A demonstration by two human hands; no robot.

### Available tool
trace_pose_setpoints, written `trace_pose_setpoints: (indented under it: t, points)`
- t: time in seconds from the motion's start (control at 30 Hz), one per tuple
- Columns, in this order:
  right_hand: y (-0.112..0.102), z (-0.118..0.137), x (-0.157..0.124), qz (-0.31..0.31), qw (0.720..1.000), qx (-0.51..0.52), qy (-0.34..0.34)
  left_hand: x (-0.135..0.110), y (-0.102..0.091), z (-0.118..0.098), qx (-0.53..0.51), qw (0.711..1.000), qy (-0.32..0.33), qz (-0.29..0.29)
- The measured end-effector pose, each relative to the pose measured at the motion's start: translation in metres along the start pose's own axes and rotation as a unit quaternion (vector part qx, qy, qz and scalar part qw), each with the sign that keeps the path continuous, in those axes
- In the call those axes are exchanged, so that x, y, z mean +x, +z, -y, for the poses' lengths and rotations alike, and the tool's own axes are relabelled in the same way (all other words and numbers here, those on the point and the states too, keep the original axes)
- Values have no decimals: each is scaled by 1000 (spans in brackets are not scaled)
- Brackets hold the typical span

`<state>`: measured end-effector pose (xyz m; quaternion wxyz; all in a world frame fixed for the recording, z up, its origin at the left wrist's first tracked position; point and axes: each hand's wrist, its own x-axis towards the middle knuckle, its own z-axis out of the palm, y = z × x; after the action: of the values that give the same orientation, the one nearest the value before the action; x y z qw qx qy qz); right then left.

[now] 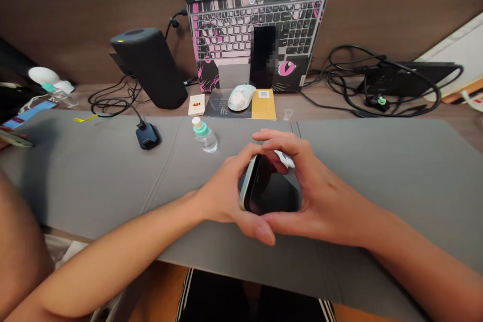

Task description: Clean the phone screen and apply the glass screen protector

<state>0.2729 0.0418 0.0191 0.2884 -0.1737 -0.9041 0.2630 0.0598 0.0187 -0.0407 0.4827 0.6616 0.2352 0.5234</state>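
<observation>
A smartphone (269, 190) with a dark screen and a pale metal edge is held tilted just above the grey mat (94, 171). My left hand (226, 196) grips its left edge, thumb curled under the lower corner. My right hand (317, 186) wraps the right side, fingers over the top; a small white scrap (286, 159) shows under those fingers. A small clear bottle with a mint-green cap (204, 134) stands on the mat just beyond my left hand.
An open laptop (256, 25) with pink keyboard art stands at the back with a phone (263, 56) leaning on it. Nearby lie a white mouse (241, 96), a black cylinder speaker (151, 65), a small black charger (147, 136) and tangled cables (377, 80). Another person's arm (18, 241) is at left.
</observation>
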Motion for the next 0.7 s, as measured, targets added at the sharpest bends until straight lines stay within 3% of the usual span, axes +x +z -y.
trace_pose_setpoints:
  t: [0.5,0.7]
  points:
    - [-13,-5,5,16,998,51,17,4,7,-11,-29,999,-15,-10]
    - [-34,-11,4,38,983,168,67,-1,2,-7,-27,999,-18,-5]
